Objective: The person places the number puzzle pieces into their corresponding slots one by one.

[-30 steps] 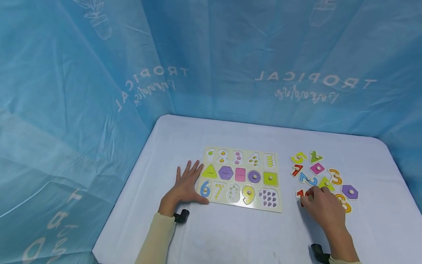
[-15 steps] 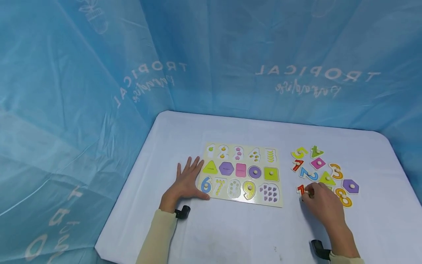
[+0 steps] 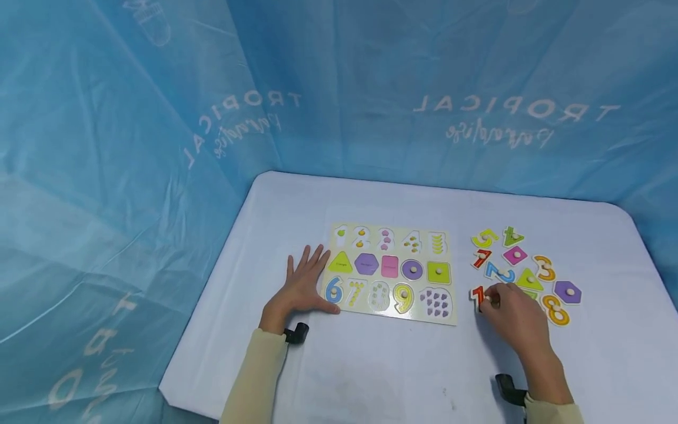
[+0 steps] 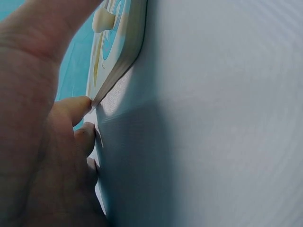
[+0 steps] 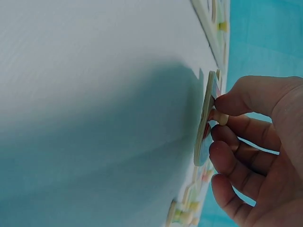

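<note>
My right hand (image 3: 516, 315) pinches the small knob (image 5: 218, 117) of a red number puzzle piece (image 3: 478, 296). A "1" shows on it; the fingers cover the rest. In the right wrist view the piece stands a little off the table. My left hand (image 3: 302, 288) lies with fingers spread at the left edge of the puzzle board (image 3: 371, 313), its thumb near the lower left corner. Seated in the board are the blue 6 (image 3: 333, 290), yellow 9 (image 3: 403, 298), purple circle (image 3: 412, 270) and green square (image 3: 438, 272). Its other recesses show printed pictures or coloured shapes.
Right of the board lie several loose knobbed pieces, among them a yellow 5 (image 3: 484, 238), green 4 (image 3: 512, 237), blue 2 (image 3: 499, 272), orange 3 (image 3: 544, 268), orange 8 (image 3: 555, 310) and purple hexagon (image 3: 568, 292). A blue curtain (image 3: 344, 88) hangs behind the white table (image 3: 381, 371).
My right hand has shifted slightly left with the red number piece, away from the other loose pieces. The left hand stays at the board. The head view has tilted a little.
</note>
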{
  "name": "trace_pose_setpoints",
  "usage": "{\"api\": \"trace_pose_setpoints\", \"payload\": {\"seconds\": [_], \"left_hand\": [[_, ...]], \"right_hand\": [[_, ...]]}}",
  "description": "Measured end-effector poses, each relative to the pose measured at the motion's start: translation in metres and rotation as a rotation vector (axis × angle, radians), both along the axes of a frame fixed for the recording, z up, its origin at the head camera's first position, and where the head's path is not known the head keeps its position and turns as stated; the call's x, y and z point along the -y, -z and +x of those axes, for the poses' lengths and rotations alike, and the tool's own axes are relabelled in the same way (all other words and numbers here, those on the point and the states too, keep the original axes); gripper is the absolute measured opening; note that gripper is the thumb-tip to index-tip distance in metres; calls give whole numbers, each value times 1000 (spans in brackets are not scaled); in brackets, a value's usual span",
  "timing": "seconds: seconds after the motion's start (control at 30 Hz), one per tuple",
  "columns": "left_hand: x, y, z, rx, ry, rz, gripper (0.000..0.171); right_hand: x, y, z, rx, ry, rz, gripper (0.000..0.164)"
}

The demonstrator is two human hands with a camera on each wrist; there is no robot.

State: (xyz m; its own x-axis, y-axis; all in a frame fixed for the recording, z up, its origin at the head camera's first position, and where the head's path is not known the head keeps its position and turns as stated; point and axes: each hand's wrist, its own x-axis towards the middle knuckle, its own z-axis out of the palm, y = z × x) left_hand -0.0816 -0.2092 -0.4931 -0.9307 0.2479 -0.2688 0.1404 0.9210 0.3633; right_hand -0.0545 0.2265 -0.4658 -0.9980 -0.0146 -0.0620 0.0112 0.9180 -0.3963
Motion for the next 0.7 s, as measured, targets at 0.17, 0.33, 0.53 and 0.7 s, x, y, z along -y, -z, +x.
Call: {"api": "trace_pose_setpoints", "payload": {"seconds": [0.17,0.33,0.53,0.7], "left_hand": [[0,0,-2,13,-8,3,139],[-1,1,-4,-14,-2,12,139],[-2,0,-4,2,-8,3,138],[-2,-1,-2,5,-12,-1,138]], "right_hand": [[9,-5,-3,17,-35,-17,27],[18,-8,-6,33,-50,-28,26],[33,-7,-6,54,-86,-31,26],[48,-5,-6,31,-99,-35,25]]}}
